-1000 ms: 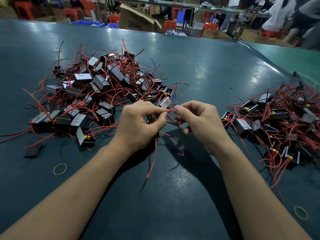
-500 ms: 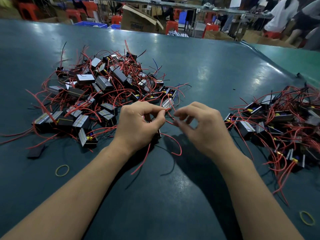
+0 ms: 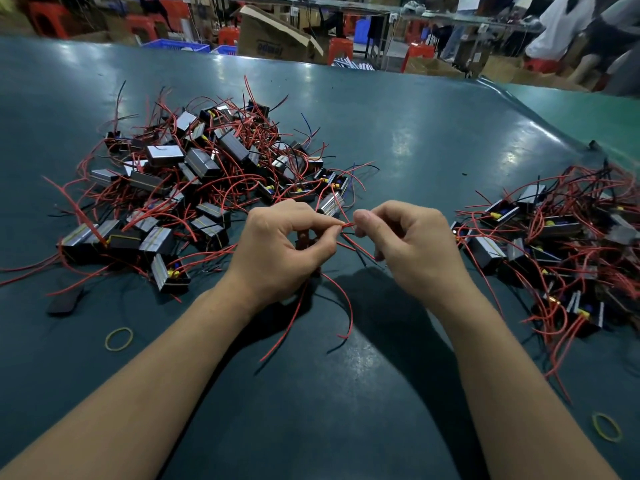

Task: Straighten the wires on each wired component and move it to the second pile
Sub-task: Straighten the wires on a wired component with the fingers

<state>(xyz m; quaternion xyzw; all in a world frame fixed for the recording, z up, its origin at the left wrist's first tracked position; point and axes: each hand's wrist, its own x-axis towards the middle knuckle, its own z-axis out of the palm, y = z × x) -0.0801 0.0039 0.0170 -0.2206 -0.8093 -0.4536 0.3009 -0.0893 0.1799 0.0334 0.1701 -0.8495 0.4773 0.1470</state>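
Fingers point(image 3: 330, 233) of the left hand point(image 3: 280, 251) pinch a red wire point(image 3: 347, 224) of a wired component point(image 3: 306, 242) held above the desk point(image 3: 398, 140); the right hand point(image 3: 412, 247) pinches the same wire. Left of the hands lies a large component pile point(image 3: 194, 181), right of them a second pile point(image 3: 561, 244).

Only one bit of print shows: a dark word on the side of the cardboard box point(image 3: 273, 39), far beyond the left hand point(image 3: 277, 251) past the table's far edge. It looks mirrored or blurred, and I cannot make out the letters. Nothing else carries readable text.
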